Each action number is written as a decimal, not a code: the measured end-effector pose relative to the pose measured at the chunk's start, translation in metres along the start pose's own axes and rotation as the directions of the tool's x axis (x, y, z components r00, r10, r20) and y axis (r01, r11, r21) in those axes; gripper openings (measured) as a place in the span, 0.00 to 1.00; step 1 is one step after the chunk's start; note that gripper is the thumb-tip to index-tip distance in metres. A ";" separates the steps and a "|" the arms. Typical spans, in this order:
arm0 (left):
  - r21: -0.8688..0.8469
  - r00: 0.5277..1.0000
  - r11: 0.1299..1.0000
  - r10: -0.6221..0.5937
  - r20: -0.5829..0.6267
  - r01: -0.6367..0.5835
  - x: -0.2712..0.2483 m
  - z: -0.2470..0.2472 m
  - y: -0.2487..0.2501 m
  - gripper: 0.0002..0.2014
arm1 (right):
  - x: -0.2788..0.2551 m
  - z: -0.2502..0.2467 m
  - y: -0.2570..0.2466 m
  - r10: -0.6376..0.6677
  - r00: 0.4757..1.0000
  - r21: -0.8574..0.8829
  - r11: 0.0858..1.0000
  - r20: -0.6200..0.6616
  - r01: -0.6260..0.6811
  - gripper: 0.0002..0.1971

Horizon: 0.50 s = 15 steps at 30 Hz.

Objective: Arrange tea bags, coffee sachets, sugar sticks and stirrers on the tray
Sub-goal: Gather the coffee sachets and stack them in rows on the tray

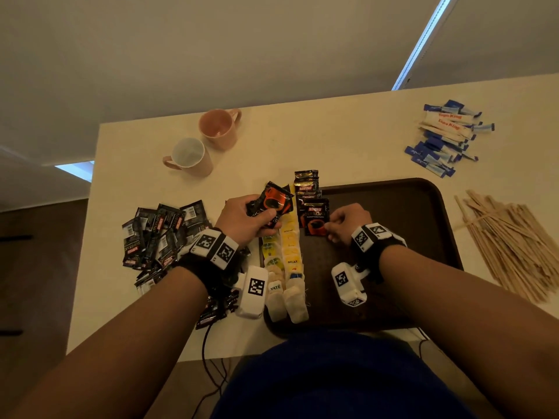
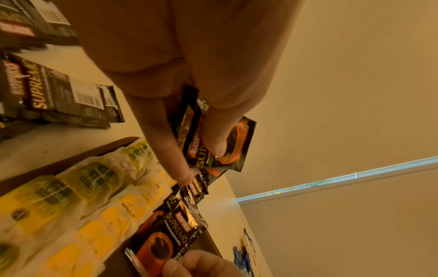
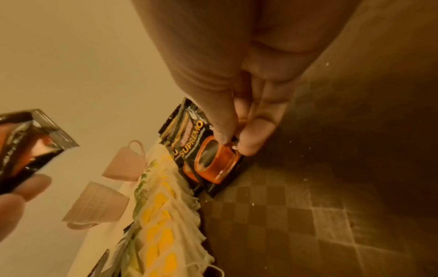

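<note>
My left hand [image 1: 242,219] has its grip closed around a small bunch of black and orange coffee sachets [image 1: 270,204], thumb on top and fingers curled beneath, held just above the surface [image 1: 332,140] at the tray's left edge. My right hand [image 1: 348,222] pinches the lower right corner of a single coffee sachet [image 1: 316,217] between thumb and fingertips [image 3: 251,135]; that sachet lies face up on the dark brown tray [image 1: 408,213], at the near end of a short overlapping row of coffee sachets [image 1: 306,184] that runs away from me, its far end past the tray's far rim.

Just left of that row, two columns of tea bags [image 1: 282,267] lie overlapped along the tray's left side, some with yellow tags and some with green, running from near my body up toward my left hand. The rest of the tray floor, with a faint checkered texture, lies to the right of my right hand.

On the surface to my left sits a loose heap of black coffee sachets [image 1: 157,234], partly under my left wrist. Beyond it stand two pink mugs [image 1: 205,143], close together. At the far right corner is a pile of blue and white sugar sticks [image 1: 447,137]. A spread of wooden stirrers [image 1: 508,240] lies on the surface just right of the tray.

Both wrists wear black bands with white marker blocks.
</note>
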<state>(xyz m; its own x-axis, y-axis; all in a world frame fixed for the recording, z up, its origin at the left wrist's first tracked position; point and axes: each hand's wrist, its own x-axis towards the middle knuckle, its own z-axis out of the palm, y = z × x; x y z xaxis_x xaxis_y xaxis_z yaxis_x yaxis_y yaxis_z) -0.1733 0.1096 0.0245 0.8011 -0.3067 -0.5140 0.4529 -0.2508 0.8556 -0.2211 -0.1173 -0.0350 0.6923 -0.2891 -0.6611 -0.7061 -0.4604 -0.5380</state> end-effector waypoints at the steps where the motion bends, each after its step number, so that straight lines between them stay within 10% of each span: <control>1: -0.007 1.000 1.000 -0.004 -0.003 0.004 -0.001 0.000 0.000 0.07 | 0.002 0.002 -0.002 0.005 1.000 -0.011 1.000 0.004 -0.005 0.03; 15: -0.024 1.000 0.999 -0.028 0.006 0.028 -0.004 -0.003 -0.012 0.08 | 0.012 0.010 -0.007 0.007 1.000 -0.059 0.998 0.021 -0.006 0.06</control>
<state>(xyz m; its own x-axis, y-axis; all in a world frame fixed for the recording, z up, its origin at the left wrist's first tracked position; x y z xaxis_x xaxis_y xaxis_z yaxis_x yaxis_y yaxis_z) -0.1806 0.1167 0.0163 0.7857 -0.3047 -0.5383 0.4849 -0.2370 0.8418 -0.2090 -0.1093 -0.0442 0.6842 -0.2748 -0.6755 -0.6999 -0.5076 -0.5024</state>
